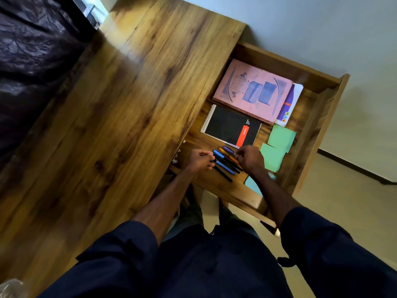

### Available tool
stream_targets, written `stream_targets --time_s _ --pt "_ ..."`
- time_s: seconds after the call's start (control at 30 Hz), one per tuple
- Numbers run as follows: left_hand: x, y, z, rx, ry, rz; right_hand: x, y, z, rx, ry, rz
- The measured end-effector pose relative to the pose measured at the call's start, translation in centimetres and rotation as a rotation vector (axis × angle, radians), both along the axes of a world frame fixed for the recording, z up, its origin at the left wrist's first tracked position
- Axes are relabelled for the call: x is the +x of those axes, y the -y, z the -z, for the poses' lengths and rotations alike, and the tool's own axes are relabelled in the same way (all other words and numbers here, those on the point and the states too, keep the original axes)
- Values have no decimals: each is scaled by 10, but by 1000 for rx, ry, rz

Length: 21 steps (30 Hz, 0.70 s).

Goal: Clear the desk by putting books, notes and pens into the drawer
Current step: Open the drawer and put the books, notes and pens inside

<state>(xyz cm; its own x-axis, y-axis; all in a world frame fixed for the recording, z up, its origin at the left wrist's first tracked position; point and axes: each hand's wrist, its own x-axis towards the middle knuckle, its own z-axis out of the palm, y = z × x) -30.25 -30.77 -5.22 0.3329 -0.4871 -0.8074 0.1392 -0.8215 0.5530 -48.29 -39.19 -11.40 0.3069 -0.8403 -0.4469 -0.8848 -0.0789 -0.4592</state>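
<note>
- My left hand [200,161] is curled at the near ends of the pens [225,163]; I cannot tell whether it holds one
- My right hand [250,160] curls its fingers down at the far ends of the pens; whether it pinches any, I cannot tell
- The pens lie side by side in the open drawer [311,134], between my hands
- Just beyond them lies a black notebook [229,127], then a pink book [251,91]
- Green notes [281,136] lie right of my right hand
- The desk [129,93] is on my left

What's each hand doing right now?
Left hand: fingers curled round the ends of the pens.
Right hand: fingers curled at the pens; grip cannot be told.
</note>
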Motion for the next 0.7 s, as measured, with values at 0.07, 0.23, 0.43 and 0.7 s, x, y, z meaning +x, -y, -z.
stream_targets --time_s 0.07,0.23,0.43,0.7 --pt "4 -6 -1 -15 -2 -1 4 1 3 4 -22 17" --pt "9 -17 1 -45 -7 -49 8 1 7 -16 -31 29" --pt "8 -22 3 -61 8 -68 9 -3 12 0 -55 33" --pt "6 -28 3 -54 29 -97 10 -5 14 4 -28 38"
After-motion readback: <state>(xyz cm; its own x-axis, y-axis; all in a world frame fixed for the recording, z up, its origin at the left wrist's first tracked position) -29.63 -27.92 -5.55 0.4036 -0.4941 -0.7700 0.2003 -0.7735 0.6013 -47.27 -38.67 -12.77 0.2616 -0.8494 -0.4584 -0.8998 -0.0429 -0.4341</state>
